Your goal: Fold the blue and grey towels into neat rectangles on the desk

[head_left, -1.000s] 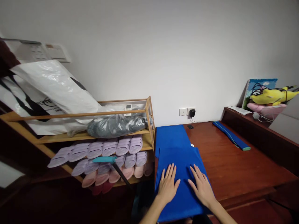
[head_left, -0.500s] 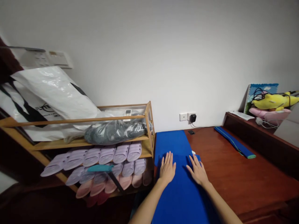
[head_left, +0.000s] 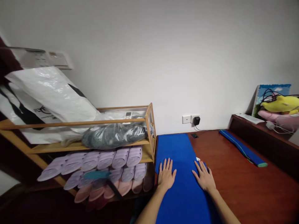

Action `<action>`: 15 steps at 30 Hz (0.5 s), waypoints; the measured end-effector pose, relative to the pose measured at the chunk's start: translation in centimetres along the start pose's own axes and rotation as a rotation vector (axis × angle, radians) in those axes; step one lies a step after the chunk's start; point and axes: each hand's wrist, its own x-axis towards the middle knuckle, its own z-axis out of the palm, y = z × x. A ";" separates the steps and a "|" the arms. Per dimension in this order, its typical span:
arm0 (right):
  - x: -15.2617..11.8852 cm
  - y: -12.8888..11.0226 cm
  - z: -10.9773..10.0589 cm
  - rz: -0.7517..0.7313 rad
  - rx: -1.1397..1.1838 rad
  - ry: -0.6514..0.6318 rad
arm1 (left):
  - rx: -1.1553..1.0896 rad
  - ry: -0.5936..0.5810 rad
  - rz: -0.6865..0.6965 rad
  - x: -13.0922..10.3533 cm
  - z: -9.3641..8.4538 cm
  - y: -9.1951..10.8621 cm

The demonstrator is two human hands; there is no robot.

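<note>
Left hand [head_left: 166, 175]: flat, palm down, open, your fingers straight and slightly spread; grips nothing; rests on the cloth's left side.

Right hand [head_left: 204, 177]: likewise flat and open, fingers apart, nothing held; rests at the cloth's right edge.

Cloth [head_left: 184, 199]: blue, one, on the desk [head_left: 243, 189]; lies under and between your hands, running past your fingertips towards the wall and back between your forearms.

Tag [head_left: 198, 159]: white, small, just beyond your right fingertips.

Strip [head_left: 241, 147]: blue, green trim, on the desk, well apart from your right hand, beyond it and to its right.

Plug [head_left: 196, 120]: black, in the wall socket, beyond your right hand.

Plush [head_left: 282, 104]: yellow, far right of your right hand.

Rack [head_left: 58, 124]: wooden, left of your left hand.

Slippers [head_left: 105, 159]: lilac and pink, in rows on the rack, left of your left hand.
</note>
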 end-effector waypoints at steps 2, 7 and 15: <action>-0.5 0.1 -0.2 0.008 -0.009 -0.003 | -0.001 -0.001 -0.004 -0.4 -0.1 0.3; -2.0 0.3 -0.7 0.022 -0.007 -0.002 | -0.004 -0.004 -0.007 -2.2 -0.8 1.2; -7.3 0.9 -1.0 0.016 0.075 -0.008 | -0.088 -0.014 0.044 -6.9 -1.1 1.8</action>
